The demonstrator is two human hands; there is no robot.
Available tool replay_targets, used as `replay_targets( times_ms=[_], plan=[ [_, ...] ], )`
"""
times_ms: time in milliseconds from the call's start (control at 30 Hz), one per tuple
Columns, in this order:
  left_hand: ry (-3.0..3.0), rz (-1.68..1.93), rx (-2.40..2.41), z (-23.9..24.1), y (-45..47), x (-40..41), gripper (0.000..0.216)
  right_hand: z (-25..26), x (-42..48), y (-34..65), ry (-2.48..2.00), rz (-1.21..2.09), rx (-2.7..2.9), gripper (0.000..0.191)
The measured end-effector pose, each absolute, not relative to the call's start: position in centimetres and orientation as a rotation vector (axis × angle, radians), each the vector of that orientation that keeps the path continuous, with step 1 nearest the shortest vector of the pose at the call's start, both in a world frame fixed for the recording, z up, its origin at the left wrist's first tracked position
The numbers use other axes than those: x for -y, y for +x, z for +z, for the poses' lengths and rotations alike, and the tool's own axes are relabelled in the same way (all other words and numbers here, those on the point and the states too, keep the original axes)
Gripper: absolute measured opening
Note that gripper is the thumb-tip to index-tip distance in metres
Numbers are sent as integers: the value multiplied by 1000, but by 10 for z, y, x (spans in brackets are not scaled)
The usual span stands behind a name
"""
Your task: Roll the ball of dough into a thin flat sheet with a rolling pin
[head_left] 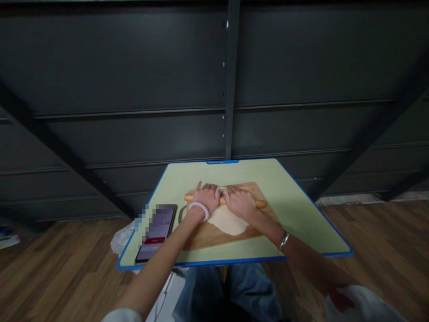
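A wooden rolling pin (259, 204) lies across a wooden cutting board (201, 237) on a small green table (295, 205) with a blue rim. My left hand (206, 197) and my right hand (239, 200) press flat on top of the pin, side by side, fingers stretched forward. A pale flattened sheet of dough (226, 221) lies on the board just behind the pin, toward me. A white beaded bracelet sits on my left wrist and a metal bracelet on my right.
A phone (157, 232) with a lit screen lies on the table's left side beside the board. Dark metal shelving (214, 89) stands behind the table. My knees in jeans (231, 290) are under the front edge. White cloth or bags lie on the wooden floor.
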State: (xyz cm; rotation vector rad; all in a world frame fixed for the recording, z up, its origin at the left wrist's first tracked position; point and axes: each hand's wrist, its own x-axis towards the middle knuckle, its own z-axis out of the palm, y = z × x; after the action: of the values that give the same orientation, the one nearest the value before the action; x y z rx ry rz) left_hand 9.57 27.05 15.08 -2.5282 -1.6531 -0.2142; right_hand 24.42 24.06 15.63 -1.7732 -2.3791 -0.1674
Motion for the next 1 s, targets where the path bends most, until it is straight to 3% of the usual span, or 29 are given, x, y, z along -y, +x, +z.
replay_targets(
  times_ms=[500, 1000],
  plan=[
    [-2545, -32, 1728, 159, 104, -300, 62, 165, -270, 249, -1689, -295, 2584, 49],
    [-2510, 11, 1878, 165, 115, -342, 73, 170, -306, 253, -1763, -215, 2624, 53]
  ],
)
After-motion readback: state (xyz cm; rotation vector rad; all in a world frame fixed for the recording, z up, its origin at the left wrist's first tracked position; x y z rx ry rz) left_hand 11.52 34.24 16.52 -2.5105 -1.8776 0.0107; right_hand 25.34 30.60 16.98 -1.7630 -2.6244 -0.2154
